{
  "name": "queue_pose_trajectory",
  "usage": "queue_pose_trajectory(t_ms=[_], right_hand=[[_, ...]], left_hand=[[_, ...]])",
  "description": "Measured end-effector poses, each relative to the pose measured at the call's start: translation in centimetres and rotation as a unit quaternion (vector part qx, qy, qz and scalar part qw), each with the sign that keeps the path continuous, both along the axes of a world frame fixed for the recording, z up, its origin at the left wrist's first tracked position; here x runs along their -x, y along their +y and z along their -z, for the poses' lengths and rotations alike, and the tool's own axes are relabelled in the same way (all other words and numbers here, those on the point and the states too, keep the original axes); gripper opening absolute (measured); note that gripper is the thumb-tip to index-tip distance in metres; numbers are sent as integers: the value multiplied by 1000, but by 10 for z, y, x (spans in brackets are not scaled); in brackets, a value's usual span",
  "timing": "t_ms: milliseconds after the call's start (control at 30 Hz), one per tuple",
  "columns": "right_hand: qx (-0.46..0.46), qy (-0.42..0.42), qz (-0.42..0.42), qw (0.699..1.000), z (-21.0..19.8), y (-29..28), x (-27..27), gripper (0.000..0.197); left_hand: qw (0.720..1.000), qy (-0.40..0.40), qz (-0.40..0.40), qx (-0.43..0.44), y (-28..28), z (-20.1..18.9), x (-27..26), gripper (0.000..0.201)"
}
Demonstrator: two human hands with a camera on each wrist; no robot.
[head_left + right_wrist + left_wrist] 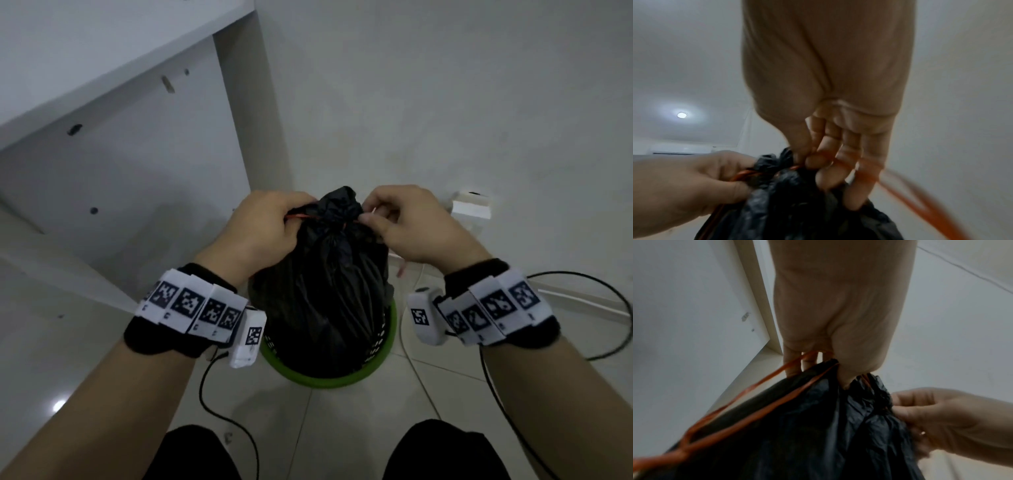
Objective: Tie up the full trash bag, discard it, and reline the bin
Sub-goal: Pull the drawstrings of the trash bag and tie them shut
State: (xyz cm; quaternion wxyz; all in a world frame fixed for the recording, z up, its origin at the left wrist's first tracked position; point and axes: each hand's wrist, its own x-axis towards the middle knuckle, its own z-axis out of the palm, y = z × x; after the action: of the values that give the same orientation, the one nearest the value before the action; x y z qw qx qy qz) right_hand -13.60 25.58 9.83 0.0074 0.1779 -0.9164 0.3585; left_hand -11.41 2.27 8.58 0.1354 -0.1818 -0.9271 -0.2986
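Note:
A full black trash bag (325,291) stands in a green bin (342,378) on the tiled floor, its top gathered into a bunched neck (339,205). An orange drawstring (301,216) runs around that neck. My left hand (274,219) grips one drawstring loop (764,389) at the neck's left side. My right hand (394,219) pinches the other drawstring loop (869,172) at the neck's right side, fingers curled against the black plastic (797,194). Both hands sit level with the bag's top and pull the string outward.
A white cabinet or shelf unit (120,137) stands close at the left. A white wall (445,102) is behind the bin, with a white plug block (471,205) low at the right. Black cables (599,308) trail over the floor tiles.

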Motion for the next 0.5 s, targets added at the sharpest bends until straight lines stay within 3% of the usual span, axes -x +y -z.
queue_pose_trajectory(t_ms=[133,167,233,300,333,400,467,500], right_hand=[[23,66,22,997,-7,-9,-6,5],[42,43,19,998,-12,-9,-7,3],[92,-90,-24,991,-27,-12,-13,17],[59,-190,-102,975,-26,-13,-14,13],[14,-176,-128,976,-21,-15,-14,12],[-36,-52,-113,992,-3,-19,-9,14],[11,80,-66,995,14,-20,-8,11],[22,144,-48,988,20,-21,-11,11]], left_hand=[[994,-7,-92,52,-17,-10,4,33],[992,-26,-103,63,-20,-15,4,34],[990,-72,-107,55,-27,-21,3,26],[991,-119,-65,3,-28,-22,2,19],[989,-137,-40,-27,-27,-22,2,17],[979,-191,9,-67,-25,-25,-3,11],[946,-292,51,-130,-29,-25,-8,14],[922,-340,57,-179,-28,-22,-10,26]])
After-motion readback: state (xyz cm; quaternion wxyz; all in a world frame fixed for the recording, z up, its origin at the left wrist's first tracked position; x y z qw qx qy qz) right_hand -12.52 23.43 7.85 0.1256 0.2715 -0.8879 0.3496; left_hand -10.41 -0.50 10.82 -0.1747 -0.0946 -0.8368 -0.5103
